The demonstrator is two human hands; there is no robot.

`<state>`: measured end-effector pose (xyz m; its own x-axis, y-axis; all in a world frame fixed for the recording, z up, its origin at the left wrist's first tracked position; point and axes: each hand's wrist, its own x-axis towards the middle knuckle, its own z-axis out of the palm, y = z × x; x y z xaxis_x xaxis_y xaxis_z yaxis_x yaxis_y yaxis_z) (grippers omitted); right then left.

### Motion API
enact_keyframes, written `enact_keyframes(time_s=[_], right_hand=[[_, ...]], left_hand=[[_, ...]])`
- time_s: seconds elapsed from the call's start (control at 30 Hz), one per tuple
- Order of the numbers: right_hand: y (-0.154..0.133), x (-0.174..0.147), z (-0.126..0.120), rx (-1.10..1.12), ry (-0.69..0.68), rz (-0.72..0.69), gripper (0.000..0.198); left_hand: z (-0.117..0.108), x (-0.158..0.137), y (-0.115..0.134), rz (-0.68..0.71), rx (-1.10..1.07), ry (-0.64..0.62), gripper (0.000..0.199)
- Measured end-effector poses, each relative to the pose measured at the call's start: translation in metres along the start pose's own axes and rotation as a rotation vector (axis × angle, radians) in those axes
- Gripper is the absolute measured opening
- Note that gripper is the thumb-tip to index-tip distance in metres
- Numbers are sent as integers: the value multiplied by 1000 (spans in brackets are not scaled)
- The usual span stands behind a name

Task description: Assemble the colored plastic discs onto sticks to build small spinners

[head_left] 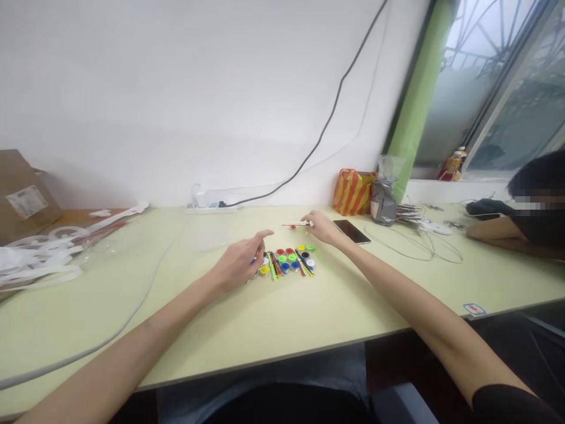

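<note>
My left hand [241, 259] is over the left end of a group of small round pieces with coloured tops. Its index finger is stretched out to the right, and a bit of blue shows by its lower fingers. Thin coloured strips [274, 266] lie in bundles among the round pieces, which include a blue one [285, 267], a yellow one [263, 270] and a green one [292, 257]. Behind the group, my right hand [324, 227] has its fingertips closed at the end of a thin red strip [289, 225]. Small white and red bits beside it are too blurred to name.
A dark phone [353, 231] lies right of my right hand. Behind it stand a striped bag [353, 191] and a grey bag [383, 203]. Loose cable [424, 259] and another person's arm [498, 234] are at right. White strips [39, 253] and a carton [24, 194] occupy the left.
</note>
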<state>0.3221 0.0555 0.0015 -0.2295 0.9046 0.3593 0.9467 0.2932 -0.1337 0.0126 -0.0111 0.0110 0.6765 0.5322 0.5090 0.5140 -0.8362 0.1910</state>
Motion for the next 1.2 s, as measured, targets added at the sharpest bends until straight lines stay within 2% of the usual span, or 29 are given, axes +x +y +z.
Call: enact_keyframes(time_s=[0.07,0.2,0.37,0.43,0.53,0.63,0.73,0.83,1.0,1.2], right_hand=[[-12,22,8,-106,-62,-21,30],[-32,54,20,-127,-127,-65,16],[-46,63,3,-66,-142,-103,17],[-55,52,-12,34,-104,-121,22],[-76,16,-33,500,-15,-196,28],[-99,-26,-44,735,-11,-243,29],[-111,-54,-46,860,27,-213,28],[-111,-63,-43,982,55,-204,29],[-116,-72,-36,1074,-3,-252,23],[-124,-83,-36,1059,-108,-312,21]], left_hand=[[0,0,-1,6,-4,7,41],[1,-1,-3,8,2,32,41],[6,-1,-8,0,35,89,43],[7,0,-9,-52,42,152,40],[6,3,-8,-143,16,234,42],[5,4,-3,-105,-44,229,45],[5,3,6,22,-58,219,31],[5,2,14,96,-70,235,31],[7,1,18,108,-67,201,22],[6,-2,14,143,31,205,31]])
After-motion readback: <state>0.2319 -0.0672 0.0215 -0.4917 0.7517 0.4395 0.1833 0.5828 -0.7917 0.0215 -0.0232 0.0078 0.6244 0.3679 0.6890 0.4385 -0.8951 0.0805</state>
